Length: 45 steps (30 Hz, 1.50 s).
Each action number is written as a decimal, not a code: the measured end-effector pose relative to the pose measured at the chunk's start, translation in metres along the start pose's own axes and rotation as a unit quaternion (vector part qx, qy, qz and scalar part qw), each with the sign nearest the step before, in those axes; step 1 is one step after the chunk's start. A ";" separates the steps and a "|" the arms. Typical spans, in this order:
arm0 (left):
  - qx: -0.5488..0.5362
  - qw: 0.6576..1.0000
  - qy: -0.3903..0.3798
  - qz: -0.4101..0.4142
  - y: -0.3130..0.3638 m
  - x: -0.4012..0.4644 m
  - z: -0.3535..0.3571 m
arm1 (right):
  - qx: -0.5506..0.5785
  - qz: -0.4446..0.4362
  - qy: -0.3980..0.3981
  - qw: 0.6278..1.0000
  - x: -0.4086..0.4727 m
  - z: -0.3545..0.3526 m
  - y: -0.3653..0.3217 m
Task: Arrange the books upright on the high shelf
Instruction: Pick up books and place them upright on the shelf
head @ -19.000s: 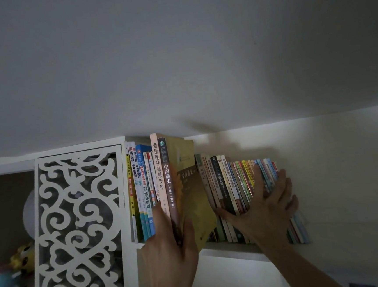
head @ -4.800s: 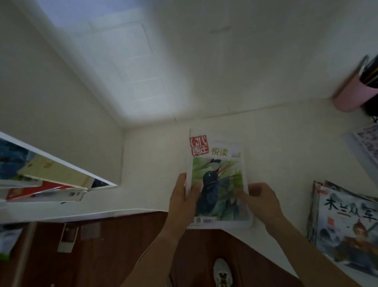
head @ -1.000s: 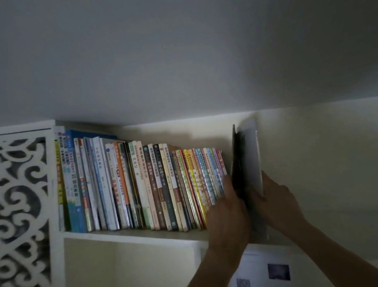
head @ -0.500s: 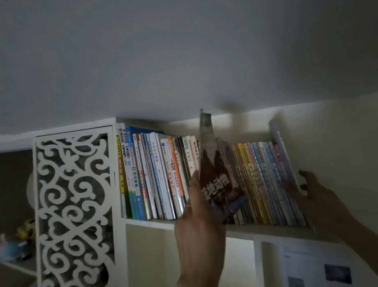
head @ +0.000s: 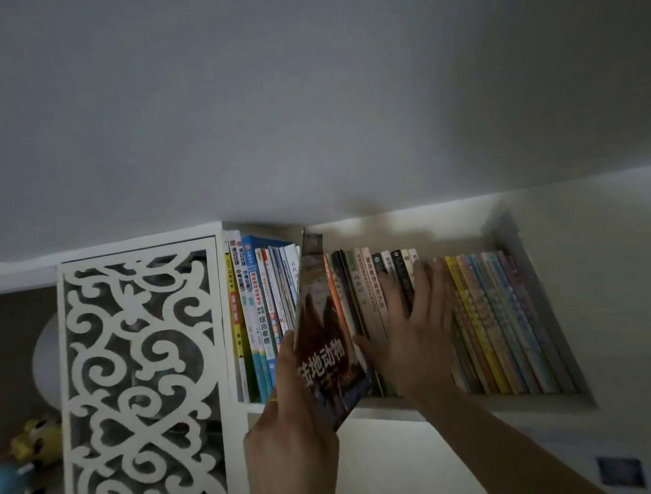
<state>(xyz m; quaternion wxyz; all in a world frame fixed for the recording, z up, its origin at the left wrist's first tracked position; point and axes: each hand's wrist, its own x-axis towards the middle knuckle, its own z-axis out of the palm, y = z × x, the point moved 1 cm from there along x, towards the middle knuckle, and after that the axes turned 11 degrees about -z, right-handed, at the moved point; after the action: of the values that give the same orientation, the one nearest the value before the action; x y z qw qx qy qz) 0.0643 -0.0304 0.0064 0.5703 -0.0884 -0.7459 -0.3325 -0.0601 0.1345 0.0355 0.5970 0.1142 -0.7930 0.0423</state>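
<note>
While the left hand (head: 292, 423) grips the animal book (head: 326, 337) upright — half into the row's gap on the high shelf (head: 467, 402) — the flat, unclenched right hand (head: 414, 337) presses the neighbouring books (head: 491, 319) rightward.

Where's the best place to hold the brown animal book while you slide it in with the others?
Grip the animal book at its bottom corner, from below and in front, as the left hand does. Its top already pokes between the shelved books, so only the lower end sticks out.
</note>
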 end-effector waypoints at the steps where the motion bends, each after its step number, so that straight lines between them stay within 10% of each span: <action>1: 0.007 1.000 -0.003 0.010 -0.001 0.002 -0.002 | -0.012 0.002 -0.006 1.000 0.001 0.006 0.002; 45: -0.008 0.994 -0.101 -0.042 -0.002 0.020 -0.014 | -0.009 0.002 0.053 0.999 -0.005 0.008 0.031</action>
<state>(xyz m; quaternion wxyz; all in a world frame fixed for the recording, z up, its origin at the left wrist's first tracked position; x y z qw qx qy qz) 0.0673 -0.0451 0.0259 0.4771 -0.0950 -0.8000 -0.3513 -0.0736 0.1635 0.0305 0.6389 0.1047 -0.7610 0.0429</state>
